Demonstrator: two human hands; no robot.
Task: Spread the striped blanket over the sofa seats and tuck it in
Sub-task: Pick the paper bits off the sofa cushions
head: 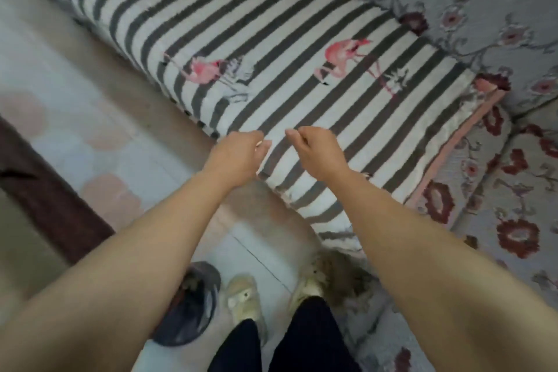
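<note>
Both my hands reach out over the front edge of the sofa seat. My left hand (241, 154) hovers at the blanket's front fold with its fingers curled in loosely; whether they touch the cloth I cannot tell. My right hand (317, 151) is just beside it, above the stripes, fingers curled under and holding nothing that I can see.

Below them stand my feet in pale slippers (244, 299) on the light floor (151, 160), with a dark round object (190, 308) next to my left foot.

The striped blanket (271, 54) lies spread along the seat — its long axis runs from lower right to upper left, and the dark stripes cross it from front to back. Pink flamingos (344, 57) are printed on it; no writing shows. Its pink-edged near end lies beside the armrest at right.

Beyond it rises the sofa (483, 9) back — grey with dark red flowers.
</note>
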